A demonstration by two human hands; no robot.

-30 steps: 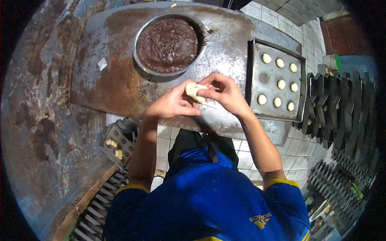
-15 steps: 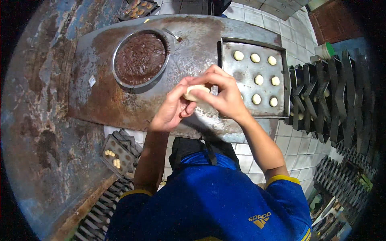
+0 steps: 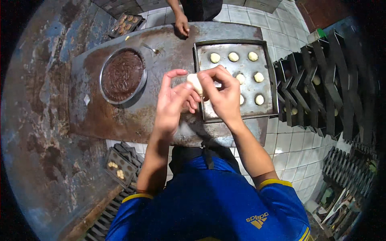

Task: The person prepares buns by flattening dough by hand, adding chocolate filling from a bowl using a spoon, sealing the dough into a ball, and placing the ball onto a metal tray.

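Observation:
A small pale piece of dough (image 3: 194,83) is held up between my two hands, over the table and beside the tray's left wall. My left hand (image 3: 173,100) supports it from the left with the thumb against it, the index finger raised away. From the other side, the bent fingers and thumb of my right hand (image 3: 222,90) pinch it. Right behind that hand lies a metal baking tray (image 3: 245,113) with several pale dough balls (image 3: 233,57) in rows, some hidden by my hand. To the left stands a round metal bowl (image 3: 103,90) of thick dark brown filling (image 3: 122,74).
A utensil (image 3: 150,48) lies behind the bowl on the worn metal table (image 3: 132,128). Another person's hand (image 3: 182,26) rests near the far edge. Stacked dark trays (image 3: 317,84) rise at the right. More moulds (image 3: 122,164) with dough stand at lower left.
My view has shifted, so bowl and tray appear further left. My hands have opened up around the dough, left index finger lifting. Another person's hand has appeared at the far edge.

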